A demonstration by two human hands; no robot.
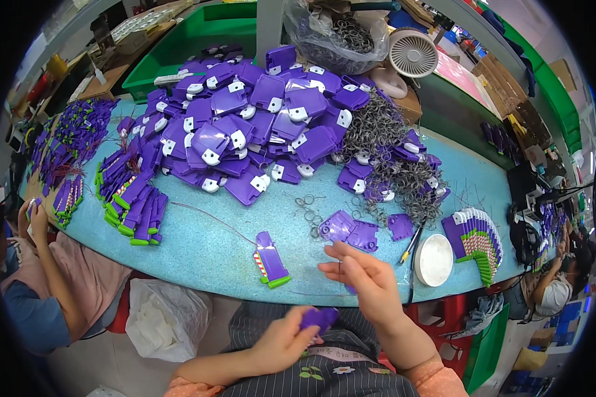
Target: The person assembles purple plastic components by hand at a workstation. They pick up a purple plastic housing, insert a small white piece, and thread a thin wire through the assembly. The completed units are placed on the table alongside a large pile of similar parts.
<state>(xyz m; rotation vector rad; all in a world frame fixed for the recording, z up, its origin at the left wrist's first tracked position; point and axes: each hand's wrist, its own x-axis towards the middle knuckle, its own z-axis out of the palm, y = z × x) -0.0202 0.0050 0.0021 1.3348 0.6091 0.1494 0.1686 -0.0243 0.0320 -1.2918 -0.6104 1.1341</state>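
Low over my lap, my left hand [286,343] is closed around a small purple plastic part [320,319]. Up and to the right, over the table's front edge, my right hand [369,281] has its fingers stretched and slightly apart, with nothing visible between them. A bit of purple shows beside its palm; I cannot tell what it belongs to. Beyond its fingertips lie flat purple plates [348,230] with holes. Left of that hand rests a purple piece with a green end and a striped strip [269,259], a thin wire running from it.
Purple cases with white corners [265,119] form a large heap, beside piled metal rings [384,129]. A white bowl [434,260], a pen-like tool [412,245] and fanned purple-green pieces [475,238] are at right. More pieces [136,205] lie left. Other people sit at both sides.
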